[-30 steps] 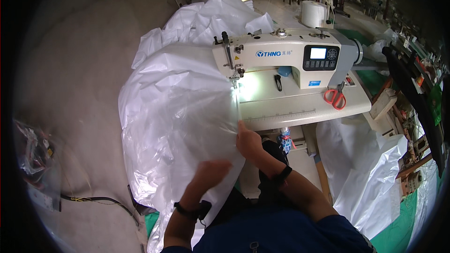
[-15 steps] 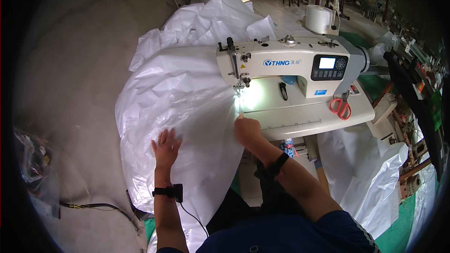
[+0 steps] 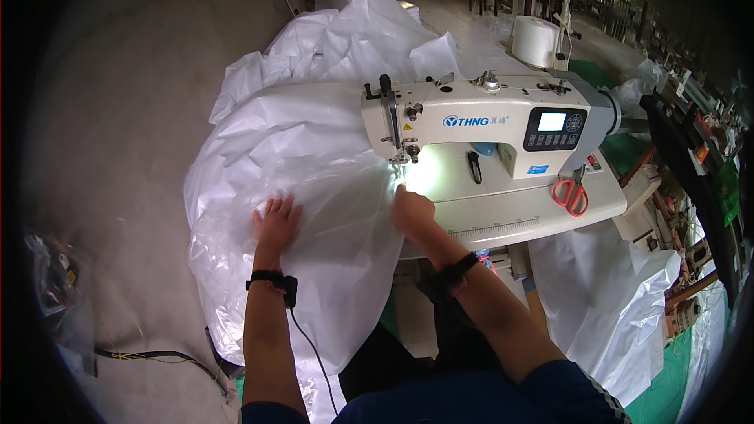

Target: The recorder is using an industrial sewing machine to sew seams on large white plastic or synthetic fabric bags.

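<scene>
A large white plastic sheet (image 3: 338,259) drapes over the left part of the sewing machine's bed, its right edge running under the needle area. My left hand (image 3: 276,221) lies flat on the sheet with fingers spread. My right hand (image 3: 412,210) is closed at the sheet's right edge, just in front of the lit presser foot (image 3: 402,171); the fingertips are partly hidden by the hand. The white sewing machine (image 3: 471,118) stands to the right of the sheet, its small screen lit.
On the machine bed lie red-handled scissors (image 3: 572,195) and a small black thread snipper (image 3: 474,166). A white thread cone (image 3: 536,41) stands behind the machine. More white sheeting (image 3: 605,290) hangs at the right. A black cable (image 3: 165,348) crosses the floor at left.
Both hands have moved away from me, toward the needle, the left one sliding farther along with the sheet. The whole view has shifted slightly.
</scene>
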`<state>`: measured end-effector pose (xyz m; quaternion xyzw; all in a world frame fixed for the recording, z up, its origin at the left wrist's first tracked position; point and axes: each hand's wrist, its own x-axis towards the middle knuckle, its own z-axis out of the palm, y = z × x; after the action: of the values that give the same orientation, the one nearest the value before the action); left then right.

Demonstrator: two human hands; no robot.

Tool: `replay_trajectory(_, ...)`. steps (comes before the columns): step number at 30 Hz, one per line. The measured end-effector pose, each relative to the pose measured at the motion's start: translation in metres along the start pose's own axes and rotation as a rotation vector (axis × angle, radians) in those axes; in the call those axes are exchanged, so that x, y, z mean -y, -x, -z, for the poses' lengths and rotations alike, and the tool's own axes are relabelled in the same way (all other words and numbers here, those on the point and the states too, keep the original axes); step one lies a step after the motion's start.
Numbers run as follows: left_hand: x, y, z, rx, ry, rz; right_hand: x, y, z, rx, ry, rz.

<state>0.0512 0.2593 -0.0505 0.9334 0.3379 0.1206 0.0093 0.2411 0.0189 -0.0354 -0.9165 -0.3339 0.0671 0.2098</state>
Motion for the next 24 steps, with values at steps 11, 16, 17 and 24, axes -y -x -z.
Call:
replay_trajectory(11,-0.100,0.096,0.039,0.116,0.444,-0.383,-0.055,0.145,-0.044,0.490,-0.656,-0.192)
replay_trajectory(16,-0.140,0.257,0.027,0.611,0.086,-0.380,-0.066,0.173,-0.069,0.890,-0.949,-0.195)
replay_trajectory(17,-0.141,0.278,0.028,0.686,0.166,-0.296,-0.063,0.180,-0.072,0.960,-0.884,-0.179)
replay_trajectory(24,-0.125,0.362,0.064,0.664,0.153,-0.230,-0.034,0.224,-0.059,1.013,-1.042,-0.200)
